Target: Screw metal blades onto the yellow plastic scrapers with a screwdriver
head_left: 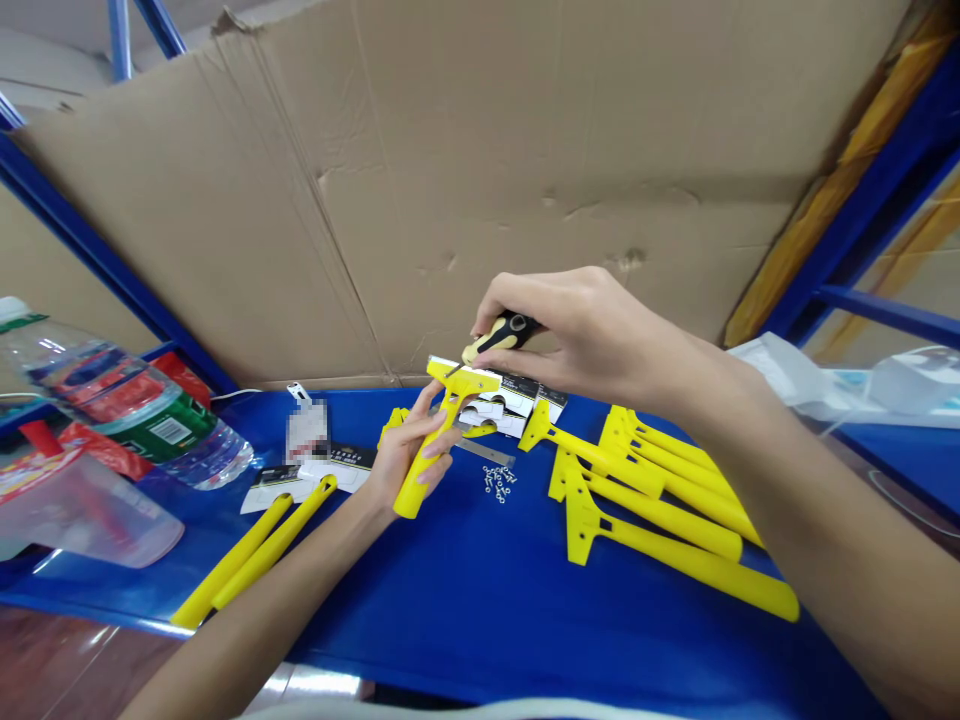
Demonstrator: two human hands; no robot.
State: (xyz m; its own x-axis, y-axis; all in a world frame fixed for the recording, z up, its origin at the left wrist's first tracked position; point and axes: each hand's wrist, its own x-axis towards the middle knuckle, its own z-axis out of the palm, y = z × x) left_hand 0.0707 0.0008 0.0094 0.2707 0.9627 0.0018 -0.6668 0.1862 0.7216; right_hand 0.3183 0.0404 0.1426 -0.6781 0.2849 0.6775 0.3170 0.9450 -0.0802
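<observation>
My left hand (409, 450) is wrapped round the yellow handle of a scraper (450, 405), its wide head tilted up and away from me. A pale blade strip lies along the head's far edge. My right hand (566, 325) grips a black and cream screwdriver (504, 335). Its thin shaft meets the scraper head near the left screw position. Below on the blue table sits a small heap of screws (498, 481), beside a flat metal blade (486, 453). Several yellow scraper bodies (675, 555) lie to the right, and two yellow handles (255, 560) lie at the left.
Black and white packets (517, 402) lie behind the scraper, and more cards (277, 487) lie left. A water bottle (127, 400) and a plastic cup (90, 505) stand at the left. A cardboard wall (480, 180) closes the back of the blue table (465, 620).
</observation>
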